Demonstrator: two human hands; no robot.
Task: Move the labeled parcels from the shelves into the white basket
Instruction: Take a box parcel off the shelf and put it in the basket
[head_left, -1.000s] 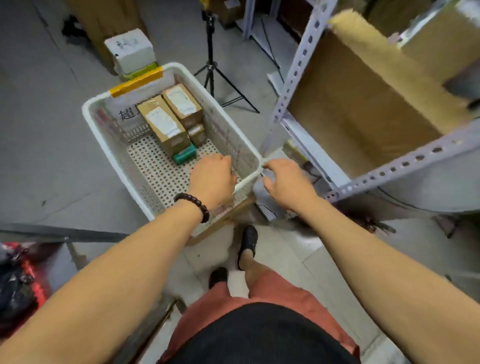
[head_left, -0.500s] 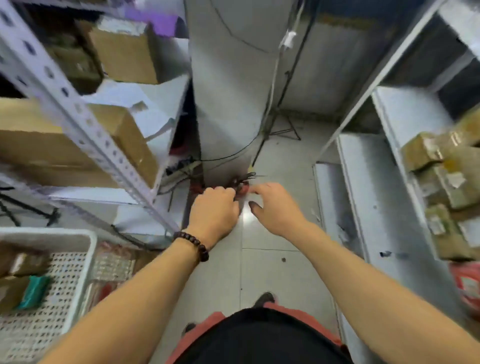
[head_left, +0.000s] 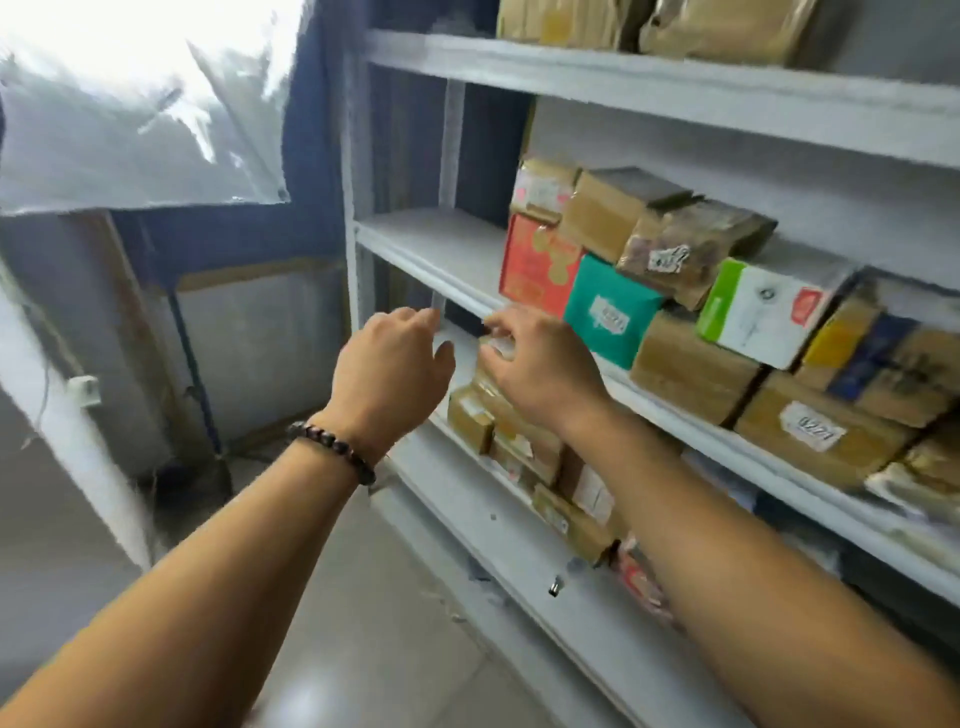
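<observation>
**Head view.**

**Edges and room:**
- A white shelving unit (head_left: 356, 156) fills the right side and runs from lower right toward upper left.
- The middle shelf (head_left: 441, 244) is bare at its left end, and its front edge is free up to the red box (head_left: 537, 265).
- The lower shelf (head_left: 467, 525) has a bare strip along its front, with its parcels set further in.
- The tiled floor (head_left: 374, 623) is open between the unit and the wall at left.
- A plastic sheet (head_left: 140, 119) hangs at upper left, well apart from both hands.

**Parcels, middle shelf (packed, touching):**
- The red box sits at the left end of the group.
- A teal parcel (head_left: 608, 312) with a white label is just right of it.
- A white-and-green box (head_left: 763, 312) lies tilted on brown parcels further right.
- A brown taped parcel (head_left: 815, 431) carries a white label with handwritten digits, which are blurred.

**Parcels, lower shelf:** a row of small brown parcels (head_left: 524, 441) with white labels, partly hidden by the right forearm.

**Hands:**
- The left hand (head_left: 389, 364) is in the air in front of the middle shelf's edge. Its fingers are loosely curled and hold nothing. A bead bracelet (head_left: 332, 452) is on the wrist.
- The right hand (head_left: 540, 369) is just beside the left, its fingers bent down over a small labelled parcel (head_left: 493, 347) at the left end of the lower row. Motion blur hides whether it touches or grips the parcel, so I cannot tell.
</observation>
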